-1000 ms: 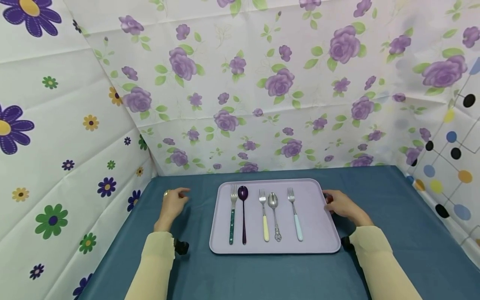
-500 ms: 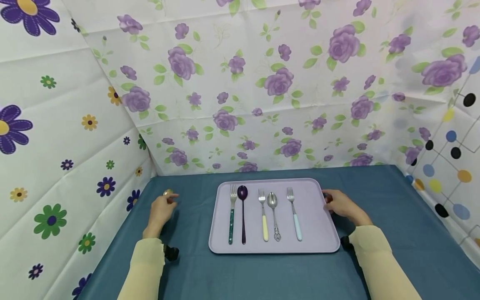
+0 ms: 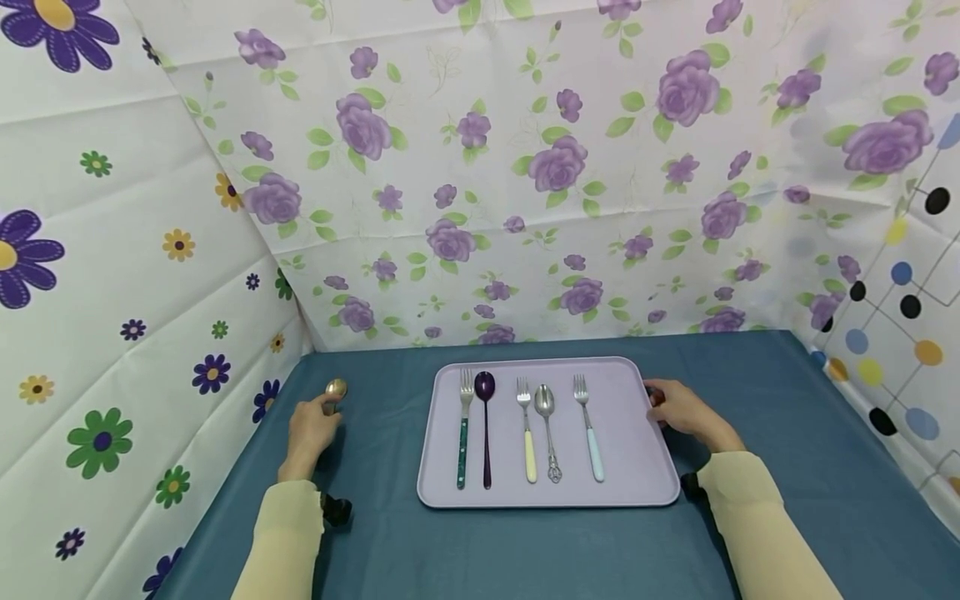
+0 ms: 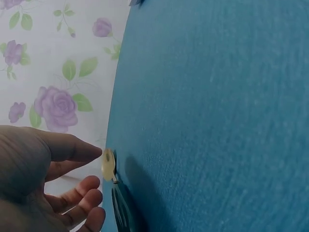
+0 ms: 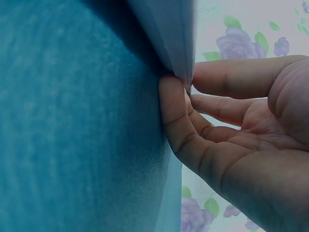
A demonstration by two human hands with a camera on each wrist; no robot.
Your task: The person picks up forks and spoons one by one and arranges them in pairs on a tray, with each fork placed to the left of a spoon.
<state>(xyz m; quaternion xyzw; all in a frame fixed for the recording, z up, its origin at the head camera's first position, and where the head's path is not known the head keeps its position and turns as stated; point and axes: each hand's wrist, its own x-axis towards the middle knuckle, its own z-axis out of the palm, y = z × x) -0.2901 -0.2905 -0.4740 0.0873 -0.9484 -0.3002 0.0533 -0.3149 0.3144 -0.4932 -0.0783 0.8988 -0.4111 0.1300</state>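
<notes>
My left hand [image 3: 311, 433] is over the left part of the table, beside a spoon with a gold bowl [image 3: 337, 388]. In the left wrist view, the spoon's dark green handle [image 4: 120, 208] shows beside my parted, loosely bent fingers [image 4: 79, 147], which hold nothing. At the right edge of a pale lilac tray [image 3: 637, 467], my right hand [image 3: 693, 412] pinches the rim between thumb and fingers, as the right wrist view shows. Something small and dark red [image 3: 657, 397] shows by those fingertips; its kind is unclear.
On the tray lie a green-handled fork [image 3: 462, 442], a dark purple spoon [image 3: 486, 417], a yellow-handled fork [image 3: 529, 450], an ornate silver spoon [image 3: 547, 404] and a light-blue-handled fork [image 3: 593, 450]. Patterned cloth walls [image 3: 480, 183] border the blue table [image 3: 525, 550].
My left hand has moved left and slightly toward me, uncovering the gold spoon bowl on the table. My right hand stays at the tray's edge; the tray has not visibly moved.
</notes>
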